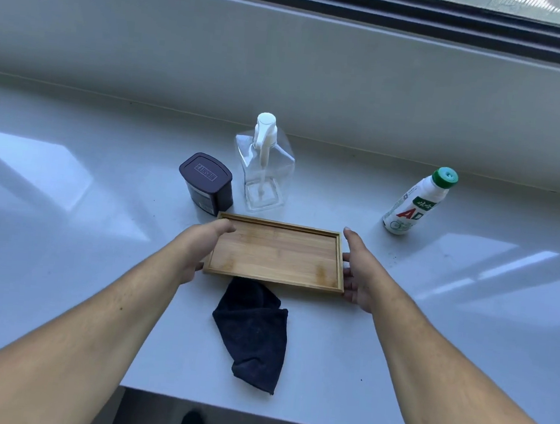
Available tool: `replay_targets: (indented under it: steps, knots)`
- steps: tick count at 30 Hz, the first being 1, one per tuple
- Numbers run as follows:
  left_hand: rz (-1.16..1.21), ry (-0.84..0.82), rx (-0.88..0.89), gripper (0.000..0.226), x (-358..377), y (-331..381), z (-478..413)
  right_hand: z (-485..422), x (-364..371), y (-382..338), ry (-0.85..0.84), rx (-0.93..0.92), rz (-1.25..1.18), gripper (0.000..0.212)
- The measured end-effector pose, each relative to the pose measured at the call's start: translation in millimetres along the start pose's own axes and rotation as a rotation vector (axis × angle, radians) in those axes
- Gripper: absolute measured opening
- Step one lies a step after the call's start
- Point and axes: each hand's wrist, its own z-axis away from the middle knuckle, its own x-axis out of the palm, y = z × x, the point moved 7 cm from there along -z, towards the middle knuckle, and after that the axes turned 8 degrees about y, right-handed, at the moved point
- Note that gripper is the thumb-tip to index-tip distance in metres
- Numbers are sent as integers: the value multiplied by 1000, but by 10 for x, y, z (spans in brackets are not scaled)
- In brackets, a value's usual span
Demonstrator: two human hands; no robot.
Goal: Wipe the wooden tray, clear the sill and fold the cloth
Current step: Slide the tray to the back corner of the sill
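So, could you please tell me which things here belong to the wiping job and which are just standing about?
Part of the job:
wooden tray, held at its ends by the left hand and right hand
dark cloth
white sill

Standing about:
dark tin
clear pump bottle
green-capped drink bottle

1. Left hand (200, 248) and right hand (356, 270) grip the short ends of the wooden tray (276, 252).
2. A dark cloth (253, 335) lies crumpled on the white sill (63, 242), its far end under the tray's near edge.
3. Behind the tray stand a dark tin (206, 184) and a clear pump bottle (264, 169); a green-capped drink bottle (418, 201) stands well apart to the right.
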Motion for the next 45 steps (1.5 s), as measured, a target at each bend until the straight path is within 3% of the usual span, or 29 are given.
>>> replay_targets:
  steps: [5,11,19,22,26,35,40,45]
  knots:
    - [-9,-98,6,66,126,-12,308,334,-355,158,89,-17,-26,69]
    - [-52,-291,57,23,989,144,901,744,-1460,429,263,-28,-99,72]
    - [-142,-462,103,35,2750,582,1489,629,-3237,438,409,-47,-154,78]
    - [-145,-431,106,44,3398,799,1534,201,-3802,338,415,-51,-155,92]
    - [-148,-345,97,38,4098,1083,1436,-429,-4308,90,374,-52,-126,115]
    - [-160,-111,9,65,4804,1722,953,-1696,-4622,-824,291,-82,26,111]
    - [-166,-7,14,59,5067,2036,631,-2231,-4663,-1303,306,-140,121,113]
    - [-119,20,13,57,5250,2231,298,-2567,-4632,-1548,299,-118,104,132]
